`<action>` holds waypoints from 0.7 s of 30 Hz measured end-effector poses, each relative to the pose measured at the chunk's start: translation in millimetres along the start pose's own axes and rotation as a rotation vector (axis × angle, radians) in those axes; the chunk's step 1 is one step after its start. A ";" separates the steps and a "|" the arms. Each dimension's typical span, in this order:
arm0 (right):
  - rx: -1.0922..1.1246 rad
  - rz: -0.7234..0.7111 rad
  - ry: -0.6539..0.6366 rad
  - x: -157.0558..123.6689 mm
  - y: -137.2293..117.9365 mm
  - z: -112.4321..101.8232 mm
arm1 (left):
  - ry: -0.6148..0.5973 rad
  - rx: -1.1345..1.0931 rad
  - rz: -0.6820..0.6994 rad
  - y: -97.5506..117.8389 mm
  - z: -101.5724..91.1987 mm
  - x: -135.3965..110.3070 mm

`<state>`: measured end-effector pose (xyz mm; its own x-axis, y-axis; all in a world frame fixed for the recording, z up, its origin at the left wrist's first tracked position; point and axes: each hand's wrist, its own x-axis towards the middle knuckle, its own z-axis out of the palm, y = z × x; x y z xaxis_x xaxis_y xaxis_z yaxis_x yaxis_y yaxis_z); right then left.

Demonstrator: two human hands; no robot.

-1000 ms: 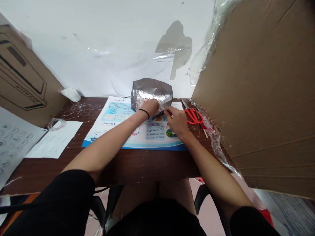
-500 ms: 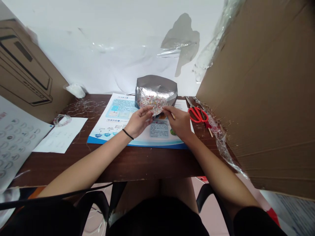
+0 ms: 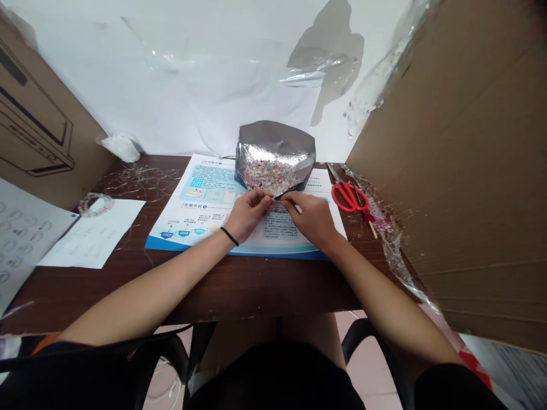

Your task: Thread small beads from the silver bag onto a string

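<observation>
Small multicoloured beads (image 3: 271,172) fill the bottom of a silver foil bag (image 3: 277,135), whose mouth faces me. Just in front of its near lip, my left hand (image 3: 248,215) is closed in a pinch, thumb against fingers. Close by on the right, the fingertips of my right hand (image 3: 311,219) are pinched together, almost meeting the left ones. Something thin and tiny seems to be between the two pinches, too small to name. Beneath both hands lies a blue and white printed sheet (image 3: 171,230).
Red-handled scissors (image 3: 349,197) and a thin stick (image 3: 373,229) lie at the right. On the left are tangled clear line (image 3: 141,179), a beaded loop (image 3: 96,206) and white paper (image 3: 94,239). Cardboard walls (image 3: 482,171) flank the brown table (image 3: 256,285).
My fingertips have come closer together, below the bag's lip. A light-coloured stub seen at my right fingers before no longer shows there. The whole view has shifted slightly.
</observation>
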<state>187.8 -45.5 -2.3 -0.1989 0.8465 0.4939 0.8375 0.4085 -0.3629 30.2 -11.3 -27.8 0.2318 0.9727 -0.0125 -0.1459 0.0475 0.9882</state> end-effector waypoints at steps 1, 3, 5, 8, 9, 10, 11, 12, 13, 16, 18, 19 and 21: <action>0.002 0.001 -0.004 -0.1 -0.7 0.0 | 0.000 0.002 0.003 -0.3 -0.1 0.1; 0.006 -0.001 -0.005 -0.4 -2.1 0.5 | -0.011 0.005 0.004 -0.7 -0.3 0.7; 0.006 -0.002 0.001 -0.8 -2.9 1.7 | -0.025 0.010 0.006 -1.1 -0.6 1.4; 0.007 -0.007 0.014 -1.7 -3.1 3.9 | -0.047 0.005 0.023 -2.0 -1.2 2.0; 0.005 -0.011 0.017 -2.1 -3.1 4.5 | -0.053 -0.001 0.029 -2.3 -1.4 2.1; 0.000 -0.014 0.019 -2.4 -3.1 4.9 | -0.058 -0.006 0.034 -2.7 -1.6 2.1; -0.007 -0.015 0.021 -2.7 -3.1 5.3 | -0.060 -0.008 0.037 -3.0 -1.7 2.2; -0.016 -0.014 0.022 -2.9 -3.3 5.5 | -0.061 -0.005 0.040 -3.2 -1.9 2.2; -0.024 -0.012 0.020 -3.0 -3.4 5.7 | -0.060 0.001 0.043 -3.3 -2.0 2.2; -0.039 -0.005 0.004 -3.1 -4.0 5.7 | -0.062 0.035 0.057 -3.1 -2.0 1.9; -0.044 -0.003 -0.002 -3.1 -4.2 5.6 | -0.070 0.050 0.070 -3.0 -1.9 1.6; -0.046 -0.001 -0.001 -3.1 -4.1 5.5 | -0.073 0.055 0.075 -3.0 -1.9 1.5; -0.052 0.005 0.002 -3.1 -3.9 5.2 | -0.076 0.066 0.085 -3.4 -1.9 1.5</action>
<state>182.5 -47.9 -6.5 -0.1942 0.8478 0.4935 0.8638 0.3862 -0.3235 29.2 -9.5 -31.5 0.2937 0.9524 0.0812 -0.1052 -0.0522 0.9931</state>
